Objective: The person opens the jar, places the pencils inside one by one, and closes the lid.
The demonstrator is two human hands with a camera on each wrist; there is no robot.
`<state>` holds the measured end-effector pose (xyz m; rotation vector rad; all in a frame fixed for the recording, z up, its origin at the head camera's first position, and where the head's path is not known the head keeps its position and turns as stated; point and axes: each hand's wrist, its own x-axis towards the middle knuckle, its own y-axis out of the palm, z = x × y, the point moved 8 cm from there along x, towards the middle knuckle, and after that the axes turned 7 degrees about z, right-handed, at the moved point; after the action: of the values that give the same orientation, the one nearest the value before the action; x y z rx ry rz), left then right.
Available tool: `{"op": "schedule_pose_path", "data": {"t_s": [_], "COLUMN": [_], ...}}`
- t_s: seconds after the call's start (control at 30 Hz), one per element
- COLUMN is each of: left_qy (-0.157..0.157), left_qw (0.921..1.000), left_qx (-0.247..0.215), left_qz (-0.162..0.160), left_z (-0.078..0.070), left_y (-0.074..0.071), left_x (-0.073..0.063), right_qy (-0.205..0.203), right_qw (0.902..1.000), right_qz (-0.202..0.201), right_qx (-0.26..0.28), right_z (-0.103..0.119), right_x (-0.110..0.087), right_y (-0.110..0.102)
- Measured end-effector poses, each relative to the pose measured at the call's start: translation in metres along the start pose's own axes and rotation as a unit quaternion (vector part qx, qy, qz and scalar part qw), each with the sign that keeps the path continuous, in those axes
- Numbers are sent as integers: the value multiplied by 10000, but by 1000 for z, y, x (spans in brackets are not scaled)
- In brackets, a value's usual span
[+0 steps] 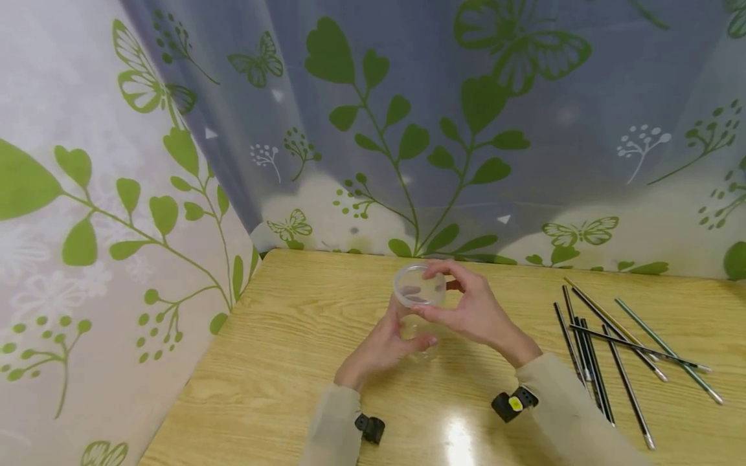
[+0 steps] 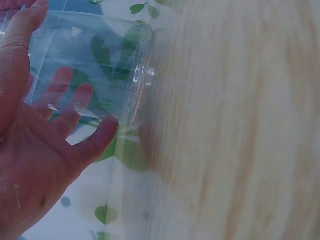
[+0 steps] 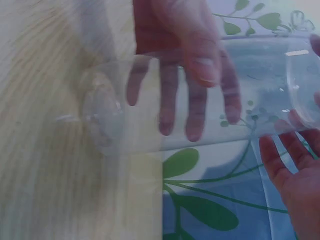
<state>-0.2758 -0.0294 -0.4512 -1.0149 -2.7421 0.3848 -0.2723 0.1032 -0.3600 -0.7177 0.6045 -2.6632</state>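
A clear plastic jar (image 1: pixel 421 329) stands upright on the wooden table, with a pale ring-shaped rim (image 1: pixel 397 285) at its top. My left hand (image 1: pixel 381 343) grips the jar's body from the left, thumb in front and fingers round the far side. Its fingers (image 3: pixel 168 102) show through the transparent wall in the right wrist view. At the top, my right hand (image 1: pixel 474 307) holds the rim between the thumb in front and the fingers behind. In the left wrist view the jar's base (image 2: pixel 137 85) appears right by the tabletop. Nothing shows inside the jar.
Several pencils lie loosely crossed on the table (image 1: pixel 274 349) at the right, mostly black (image 1: pixel 628 388), with one green pencil (image 1: pixel 647 329) and one yellowish pencil (image 1: pixel 611 318). Behind the table's back edge hangs a leaf-and-butterfly curtain (image 1: pixel 373 194); another patterned curtain (image 1: pixel 105 304) borders the left.
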Motion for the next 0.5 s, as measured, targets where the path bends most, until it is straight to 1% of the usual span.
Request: {"op": "schedule_pose_path", "data": {"t_s": [0.1,0.2,0.37,0.5], "left_qy": [-45,-86,-190,-226], "left_qw": [10000,9998,9993,9991], "left_qx": [34,116,259,289], "left_qz": [-41,-104,-183,-213], "left_z": [1,1,2,3], "left_y": [0,-1,-1,0], "left_x": [-1,-2,-3,-2], "right_qy": [-16,43,320,586], "right_qw": [10000,9998,9982,9967], "right_qz": [-71,-155,-238,-255], "right_qx": [-2,-127,-450,-507], "right_z": [0,0,1,-1], "right_x": [-1,-2,-2,-1], "right_y": [3,4,6,7]}}
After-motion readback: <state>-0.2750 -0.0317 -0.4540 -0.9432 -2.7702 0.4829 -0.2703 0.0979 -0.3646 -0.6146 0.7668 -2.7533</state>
